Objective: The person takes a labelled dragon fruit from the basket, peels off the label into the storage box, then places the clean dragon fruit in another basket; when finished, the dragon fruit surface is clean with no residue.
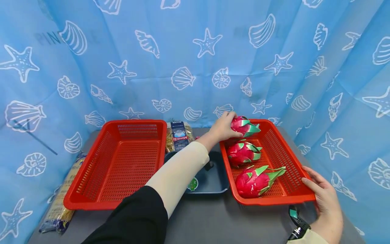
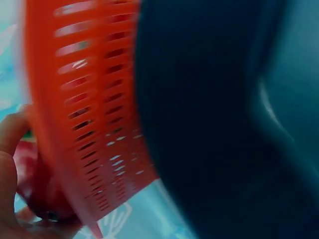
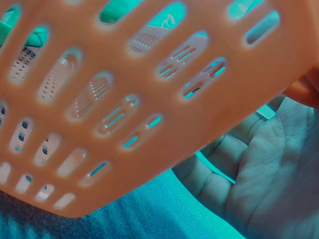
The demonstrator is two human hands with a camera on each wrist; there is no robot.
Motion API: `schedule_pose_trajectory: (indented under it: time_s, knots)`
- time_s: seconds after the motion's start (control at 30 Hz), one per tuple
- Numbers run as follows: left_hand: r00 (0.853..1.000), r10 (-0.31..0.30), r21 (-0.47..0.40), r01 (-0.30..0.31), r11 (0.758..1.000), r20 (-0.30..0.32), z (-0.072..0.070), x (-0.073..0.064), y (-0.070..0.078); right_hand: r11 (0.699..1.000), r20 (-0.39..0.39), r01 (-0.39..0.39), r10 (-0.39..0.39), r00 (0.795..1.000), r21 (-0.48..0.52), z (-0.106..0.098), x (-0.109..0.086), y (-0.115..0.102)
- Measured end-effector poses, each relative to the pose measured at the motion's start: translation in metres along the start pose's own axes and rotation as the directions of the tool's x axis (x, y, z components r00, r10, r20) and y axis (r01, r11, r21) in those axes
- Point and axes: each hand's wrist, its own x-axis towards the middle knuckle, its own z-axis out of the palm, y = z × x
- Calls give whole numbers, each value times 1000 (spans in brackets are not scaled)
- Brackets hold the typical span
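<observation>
My left hand [image 1: 224, 127] grips a pink dragon fruit [image 1: 242, 125] with green-tipped scales, at the far left corner of the right red basket [image 1: 289, 181]. In the left wrist view this fruit [image 2: 37, 184] shows between the fingers and thumb, beside the slotted basket wall [image 2: 94, 99]. Two more dragon fruits lie in the same basket, one in the middle [image 1: 243, 153] and one near the front [image 1: 253, 183]. At the basket's front right corner, my right hand [image 1: 324, 195] holds the rim. The right wrist view shows its curled fingers [image 3: 224, 159] against the basket's outside.
Another red basket [image 1: 137, 152] stands on the left, with a long pasta bag [image 1: 65, 196] along its outer side. Between the baskets sit a dark blue tray [image 1: 213, 184] and, behind it, a labelled pasta packet [image 1: 179, 135]. A blue shell-patterned curtain [image 1: 195, 67] hangs close behind everything.
</observation>
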Motion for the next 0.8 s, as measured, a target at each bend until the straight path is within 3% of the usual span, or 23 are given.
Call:
schedule_pose_trajectory:
  time_s: [0.23, 0.3, 0.4, 0.47, 0.53, 0.63, 0.73, 0.8]
  knots:
    - [997, 48, 177, -59, 983, 67, 9, -1, 0, 999, -10, -14, 13, 1000, -49, 5, 4, -3]
    - [996, 45, 199, -61, 978, 83, 9, -1, -1, 994, -23, -20, 18, 1000, -107, 5, 5, -6]
    - [993, 34, 227, -58, 972, 110, 5, 1, -2, 965, -60, -91, 79, 995, -244, 5, 6, -16]
    - [990, 32, 250, -66, 966, 137, -2, 2, -2, 911, -86, -159, 136, 987, -380, 6, 7, -27]
    - [986, 45, 279, -90, 956, 164, -11, 3, -1, 818, -119, -228, 195, 974, -528, 7, 5, -40]
    - [982, 82, 307, -133, 942, 172, -34, 3, -1, 684, -188, -271, 194, 963, -678, 16, 0, -59]
    - [983, 121, 337, -162, 928, 140, -65, 3, -3, 627, -227, -250, 118, 967, -738, 34, -6, -77]
    - [986, 135, 370, -163, 915, 101, -89, 4, -7, 606, -185, -179, 53, 981, -775, 51, -7, -89]
